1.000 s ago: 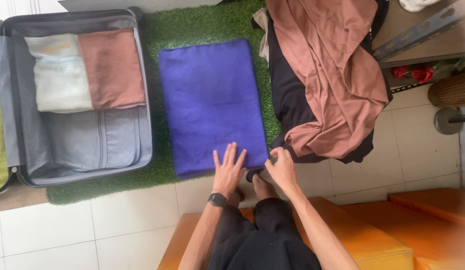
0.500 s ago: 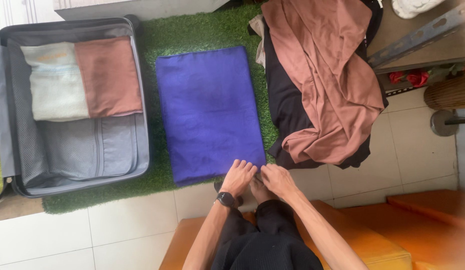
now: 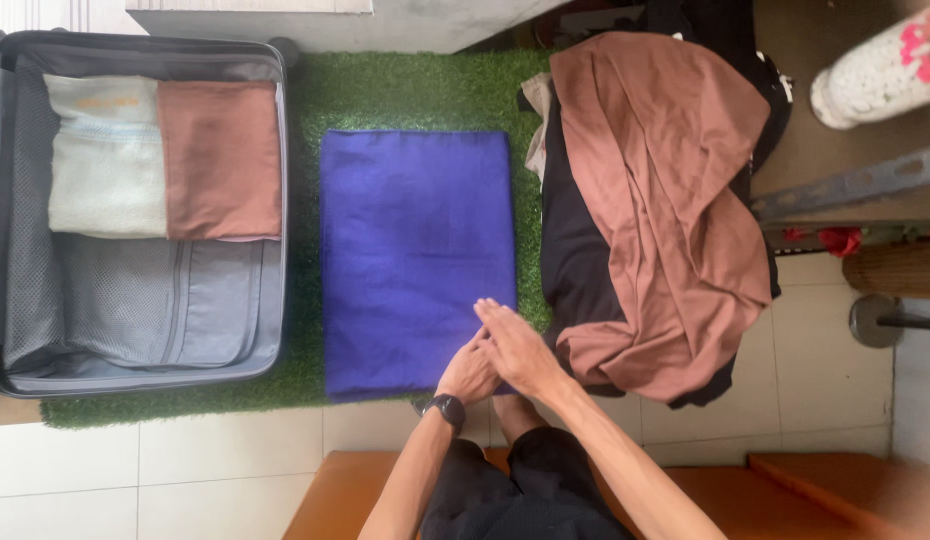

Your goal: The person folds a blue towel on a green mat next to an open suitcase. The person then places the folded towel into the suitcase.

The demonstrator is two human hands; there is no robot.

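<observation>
A folded purple cloth (image 3: 415,250) lies flat on a green turf mat (image 3: 405,90). Both my hands meet at its near right corner. My left hand (image 3: 468,375), with a black watch (image 3: 447,408) on the wrist, has its fingers curled at the cloth's near edge, partly hidden under the other hand. My right hand (image 3: 513,345) lies over it, fingers stretched out flat on the cloth. My legs in black trousers show below.
An open grey suitcase (image 3: 285,200) at the left holds a folded brown cloth (image 3: 220,160) and a pale folded towel (image 3: 105,160). A loose brown garment (image 3: 665,200) on a black one (image 3: 570,240) lies right. I sit on an orange seat (image 3: 335,500).
My hands have come together from apart at the cloth's near edge, and the right hand now lies flat over the left. The view has shifted so the cloth sits lower in frame.
</observation>
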